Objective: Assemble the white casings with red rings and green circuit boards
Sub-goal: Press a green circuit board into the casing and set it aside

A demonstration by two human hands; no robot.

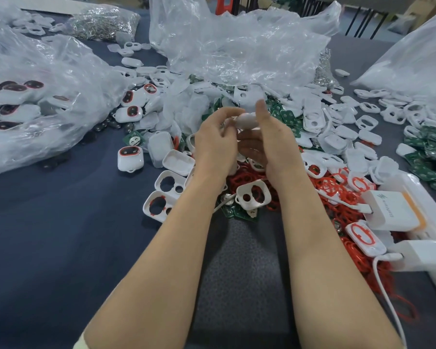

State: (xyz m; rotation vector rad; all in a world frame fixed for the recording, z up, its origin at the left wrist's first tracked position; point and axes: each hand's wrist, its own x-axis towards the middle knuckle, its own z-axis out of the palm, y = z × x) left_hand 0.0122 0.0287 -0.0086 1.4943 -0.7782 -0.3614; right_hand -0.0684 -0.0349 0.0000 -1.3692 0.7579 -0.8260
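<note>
Progress: finished casings (131, 162) are seen on the table (61, 222) and in a bag (35, 137) at left; red rings (337, 195) and green circuit boards (428, 152) are heaped loose, so much is judged left.
Hands: one white casing (247, 120) is held above the heap, pinched by the curled left hand (215, 142) and gripped by the right hand (272, 142), thumb raised.

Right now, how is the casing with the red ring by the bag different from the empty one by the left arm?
The ringed casing has a red ring round a dark window; the empty casing has two bare holes. The ringed casing lies face up; the empty casing lies hollow side up. Both are white with rounded corners.
</note>
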